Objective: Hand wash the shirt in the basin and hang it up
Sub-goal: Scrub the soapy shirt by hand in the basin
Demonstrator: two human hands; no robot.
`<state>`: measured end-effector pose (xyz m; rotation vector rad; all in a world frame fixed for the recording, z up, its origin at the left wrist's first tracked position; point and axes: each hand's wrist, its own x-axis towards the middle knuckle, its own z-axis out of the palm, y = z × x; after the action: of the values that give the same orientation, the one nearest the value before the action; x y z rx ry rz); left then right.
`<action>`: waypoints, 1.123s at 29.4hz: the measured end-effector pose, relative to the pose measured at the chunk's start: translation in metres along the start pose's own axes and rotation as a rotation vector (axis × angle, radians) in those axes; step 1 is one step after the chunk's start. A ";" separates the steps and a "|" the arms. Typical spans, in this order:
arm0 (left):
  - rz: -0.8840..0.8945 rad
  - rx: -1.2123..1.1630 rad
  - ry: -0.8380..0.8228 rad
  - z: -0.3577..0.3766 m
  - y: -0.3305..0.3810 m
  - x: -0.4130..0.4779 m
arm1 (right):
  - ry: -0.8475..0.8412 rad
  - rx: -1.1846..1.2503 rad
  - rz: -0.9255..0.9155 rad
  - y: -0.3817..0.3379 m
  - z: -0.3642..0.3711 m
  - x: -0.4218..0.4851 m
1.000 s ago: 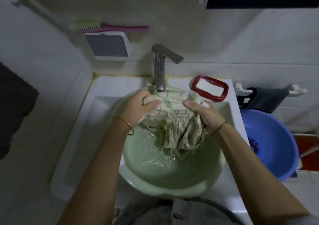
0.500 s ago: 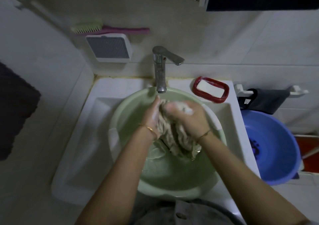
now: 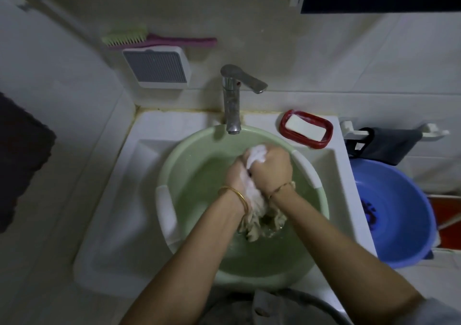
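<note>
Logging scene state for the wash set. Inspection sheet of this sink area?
Surface: white sink, with the basin set in it.
Job's things: green basin holds water; shirt bunched and soapy, lower end in the water.
Clutter: soap in red dish at the sink's back right corner; brush lying on a wall box.
Hands: left hand and right hand both grip the shirt, pressed together over the basin.
Cables: nothing seen.
Surroundings: tap over the basin's far rim; blue basin to the right; dark cloth on a rail.
</note>
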<state>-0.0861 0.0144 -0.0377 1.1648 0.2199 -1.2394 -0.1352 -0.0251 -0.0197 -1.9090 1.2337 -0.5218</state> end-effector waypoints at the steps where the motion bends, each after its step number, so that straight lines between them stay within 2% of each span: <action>1: -0.016 0.017 -0.023 0.008 -0.005 -0.007 | 0.009 0.013 0.069 0.003 -0.005 0.010; 3: -0.002 -0.005 -0.026 0.008 -0.004 -0.002 | 0.049 0.072 0.036 0.006 -0.006 0.008; 6: 0.029 0.006 -0.057 -0.003 0.009 0.003 | -0.011 0.158 -0.135 0.003 0.007 -0.024; 9: 0.066 0.293 -0.101 0.000 0.010 -0.004 | 0.066 0.278 0.030 0.014 0.000 0.004; 10: 0.106 0.419 -0.117 0.000 0.009 -0.004 | 0.045 0.318 0.100 0.016 -0.007 0.013; 11: 0.157 0.525 -0.128 0.000 0.012 -0.004 | -0.030 0.406 0.159 0.020 -0.013 0.020; 13: 0.231 0.648 -0.133 -0.001 0.027 -0.007 | -0.297 0.603 0.270 0.025 -0.022 0.021; 15: 0.303 0.727 -0.120 -0.005 0.040 -0.002 | -0.508 0.602 0.329 0.029 -0.027 0.012; 16: 0.328 0.770 -0.114 -0.006 0.046 0.000 | -0.531 0.572 0.312 0.029 -0.029 0.008; 19: 0.361 0.856 -0.170 -0.019 0.054 0.002 | -0.352 0.653 0.303 0.029 -0.033 0.010; 21: 0.303 1.022 -0.267 -0.032 0.058 0.001 | -0.249 0.784 0.314 0.028 -0.035 0.012; 23: 0.261 1.276 -0.325 -0.041 0.059 0.001 | -0.164 0.779 0.301 0.026 -0.034 0.013; 26: 0.346 1.585 -0.172 -0.049 0.056 0.007 | -0.068 0.761 0.274 0.024 -0.032 0.014; 29: 0.314 1.557 -0.052 -0.066 0.051 0.019 | 0.017 0.776 0.305 0.032 -0.033 0.021; 33: 0.282 1.403 -0.067 -0.081 0.053 0.029 | 0.140 0.676 0.317 0.045 -0.040 0.031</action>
<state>0.0040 0.0531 -0.0644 2.2038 -1.0004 -1.1121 -0.1746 -0.0779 -0.0336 -1.1059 1.2158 -0.7882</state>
